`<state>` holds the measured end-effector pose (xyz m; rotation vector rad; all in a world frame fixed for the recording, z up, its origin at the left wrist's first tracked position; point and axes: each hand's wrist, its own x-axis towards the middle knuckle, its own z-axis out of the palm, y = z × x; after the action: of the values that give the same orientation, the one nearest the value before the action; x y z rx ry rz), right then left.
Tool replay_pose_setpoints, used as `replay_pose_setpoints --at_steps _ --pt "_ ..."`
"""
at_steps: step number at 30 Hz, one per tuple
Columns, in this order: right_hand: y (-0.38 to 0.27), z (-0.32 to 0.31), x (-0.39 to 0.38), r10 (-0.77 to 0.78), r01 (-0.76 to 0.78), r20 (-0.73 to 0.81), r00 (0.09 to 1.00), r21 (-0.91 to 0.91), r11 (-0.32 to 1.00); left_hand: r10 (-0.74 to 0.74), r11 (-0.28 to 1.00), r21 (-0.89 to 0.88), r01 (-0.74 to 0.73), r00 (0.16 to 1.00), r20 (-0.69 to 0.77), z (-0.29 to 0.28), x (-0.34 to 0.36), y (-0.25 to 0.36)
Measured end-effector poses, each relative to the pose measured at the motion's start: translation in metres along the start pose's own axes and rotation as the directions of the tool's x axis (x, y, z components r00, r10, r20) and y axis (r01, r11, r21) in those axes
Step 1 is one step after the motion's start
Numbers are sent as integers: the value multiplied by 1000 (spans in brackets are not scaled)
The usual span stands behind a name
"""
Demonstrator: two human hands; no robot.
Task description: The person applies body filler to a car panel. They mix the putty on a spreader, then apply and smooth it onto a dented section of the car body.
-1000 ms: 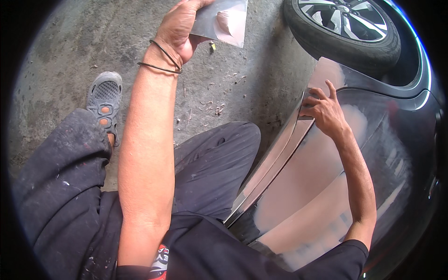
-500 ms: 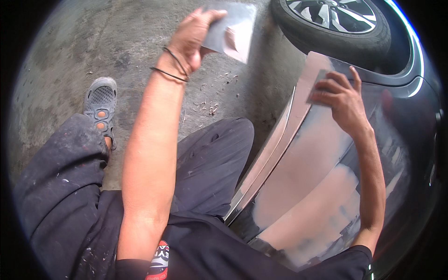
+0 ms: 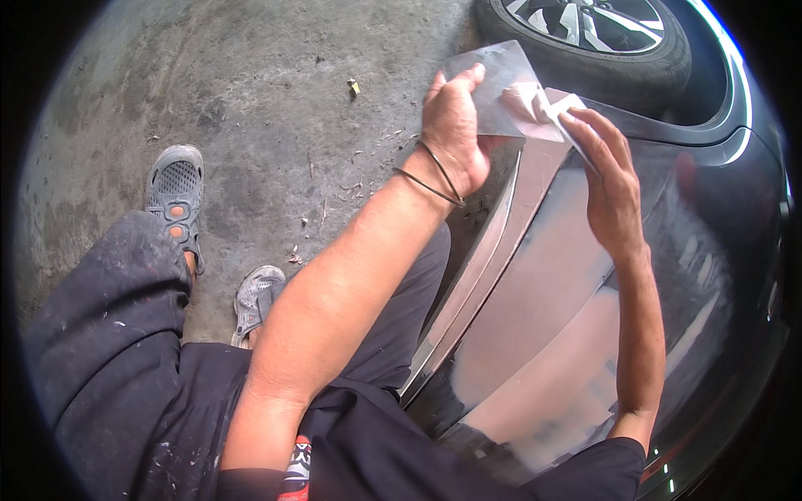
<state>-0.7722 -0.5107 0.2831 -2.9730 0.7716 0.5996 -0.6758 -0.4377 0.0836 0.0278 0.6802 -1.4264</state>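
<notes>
At the top centre, my left hand (image 3: pixel 451 121) grips a square translucent mixing plate (image 3: pixel 489 67) with a mound of pink filler (image 3: pixel 522 102) on it. My right hand (image 3: pixel 610 179) has its fingers closed on a small pale spreader (image 3: pixel 585 150), which meets the plate's right edge beside the filler. Both hands are over the corner of a dark grey car body panel (image 3: pixel 702 209), which carries broad pinkish filler patches (image 3: pixel 522 296) and sanded areas. A long moulding (image 3: pixel 472 301) along the panel's left edge is also coated pink.
A car wheel (image 3: pixel 585 71) with a silver and black rim lies at the top right, by the panel's cut-out. My legs (image 3: pixel 117 292) and grey clogs (image 3: pixel 175 192) are on the left, on a stained concrete floor (image 3: pixel 209 67) with scattered debris.
My left hand has swung right and down with the plate, over the panel. My right hand has lifted its spreader from the panel to the plate's edge. My second clog has come into view.
</notes>
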Motion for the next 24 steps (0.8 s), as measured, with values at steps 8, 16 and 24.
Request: replay_pose_setpoints --at_steps 8,16,24 --pt "50 66 -28 257 166 421 870 -740 652 125 985 116 -128 992 32 -14 17 39" --pt "51 80 -26 285 185 518 806 -679 710 142 978 147 -148 989 50 -21 18 46" --pt "24 37 -50 225 268 703 675 -517 813 172 968 170 -182 982 72 -21 18 46"
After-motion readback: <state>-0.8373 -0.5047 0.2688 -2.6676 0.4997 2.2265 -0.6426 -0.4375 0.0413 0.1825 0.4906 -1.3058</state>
